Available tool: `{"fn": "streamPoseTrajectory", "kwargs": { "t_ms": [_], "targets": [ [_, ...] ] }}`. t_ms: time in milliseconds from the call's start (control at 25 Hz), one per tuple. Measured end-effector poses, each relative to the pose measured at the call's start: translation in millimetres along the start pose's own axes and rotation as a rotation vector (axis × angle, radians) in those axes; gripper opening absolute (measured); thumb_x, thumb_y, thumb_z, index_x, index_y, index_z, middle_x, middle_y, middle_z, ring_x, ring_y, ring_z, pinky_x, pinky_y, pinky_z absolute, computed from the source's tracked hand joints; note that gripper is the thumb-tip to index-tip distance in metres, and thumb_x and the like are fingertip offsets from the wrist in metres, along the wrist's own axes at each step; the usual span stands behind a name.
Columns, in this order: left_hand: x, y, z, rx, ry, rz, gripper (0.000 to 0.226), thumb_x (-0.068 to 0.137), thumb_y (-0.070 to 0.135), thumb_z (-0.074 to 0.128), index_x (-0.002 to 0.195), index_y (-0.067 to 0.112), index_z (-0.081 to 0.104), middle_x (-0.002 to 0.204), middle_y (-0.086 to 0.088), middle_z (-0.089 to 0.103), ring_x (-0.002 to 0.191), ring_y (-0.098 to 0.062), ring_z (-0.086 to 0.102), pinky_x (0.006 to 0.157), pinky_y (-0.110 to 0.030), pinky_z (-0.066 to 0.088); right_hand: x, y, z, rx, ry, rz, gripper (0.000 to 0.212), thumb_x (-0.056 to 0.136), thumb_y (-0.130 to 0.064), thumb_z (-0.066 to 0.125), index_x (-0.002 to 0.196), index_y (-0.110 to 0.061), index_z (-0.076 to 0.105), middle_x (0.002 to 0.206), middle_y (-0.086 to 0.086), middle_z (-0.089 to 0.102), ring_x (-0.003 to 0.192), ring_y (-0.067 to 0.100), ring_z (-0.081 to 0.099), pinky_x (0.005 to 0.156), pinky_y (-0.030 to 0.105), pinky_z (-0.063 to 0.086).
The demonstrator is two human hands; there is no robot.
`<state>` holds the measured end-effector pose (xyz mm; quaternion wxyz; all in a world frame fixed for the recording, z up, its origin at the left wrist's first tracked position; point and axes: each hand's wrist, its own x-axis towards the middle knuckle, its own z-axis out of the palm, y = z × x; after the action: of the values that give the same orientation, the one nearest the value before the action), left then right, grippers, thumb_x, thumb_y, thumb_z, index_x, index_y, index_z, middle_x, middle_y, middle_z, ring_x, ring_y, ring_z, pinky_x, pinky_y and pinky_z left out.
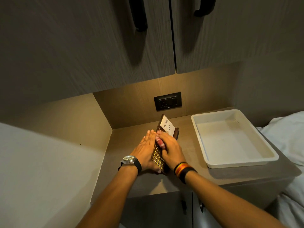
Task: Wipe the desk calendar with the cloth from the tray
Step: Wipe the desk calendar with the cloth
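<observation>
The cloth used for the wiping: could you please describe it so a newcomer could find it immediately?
Start at the white plastic tray on the grey counter; left of it lies the brown desk calendar. The red-and-white cloth is bunched under the right hand, the only patterned fabric there.

Wall socket (167,101), cabinet handles (137,14), perhaps bedding (286,137).

This looks like a bedroom, in a home or perhaps a hotel room. A small built-in table (189,176) sits in a wood-lined niche, lit warmly from under the wall cupboards (92,46), which have grey wood-grain doors and long black handles (139,15). A black socket plate (167,101) is set into the niche's back panel. Just to the right of the table lies white bedding (287,137), rumpled like a pillow or duvet. Cabinet doors (158,209) close the space below the table.
</observation>
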<state>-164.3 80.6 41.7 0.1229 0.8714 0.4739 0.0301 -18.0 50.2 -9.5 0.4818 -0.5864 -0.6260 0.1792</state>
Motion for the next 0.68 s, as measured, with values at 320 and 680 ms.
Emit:
{"fn": "streamPoseTrajectory", "kwargs": {
  "t_ms": [320, 680],
  "targets": [
    [-2.6, -2.3, 0.0, -0.010, -0.002, 0.017, 0.158, 0.055, 0.056, 0.095, 0.161, 0.014, -0.014, 0.172, -0.009, -0.012, 0.157, -0.023, -0.014, 0.126, -0.034, -0.003, -10.8, 14.1, -0.4, -0.003, -0.024, -0.069, 0.052, 0.098, -0.017, 0.058, 0.148, -0.026, 0.049, 0.153, -0.006, 0.048, 0.145, 0.005, 0.036, 0.122, 0.033, 0.030],
    [0.5, 0.1, 0.9, -0.010, -0.004, 0.032, 0.160, 0.055, 0.055, 0.096, 0.161, 0.012, -0.016, 0.171, -0.010, -0.014, 0.157, -0.024, -0.016, 0.126, -0.034, -0.005, -7.5, 37.5, -0.5, -0.128, -0.145, -0.005, 0.068, 0.099, -0.021, 0.057, 0.159, -0.026, 0.025, 0.165, -0.003, 0.028, 0.153, 0.013, 0.021, 0.123, 0.040, 0.026]
  ]
}}
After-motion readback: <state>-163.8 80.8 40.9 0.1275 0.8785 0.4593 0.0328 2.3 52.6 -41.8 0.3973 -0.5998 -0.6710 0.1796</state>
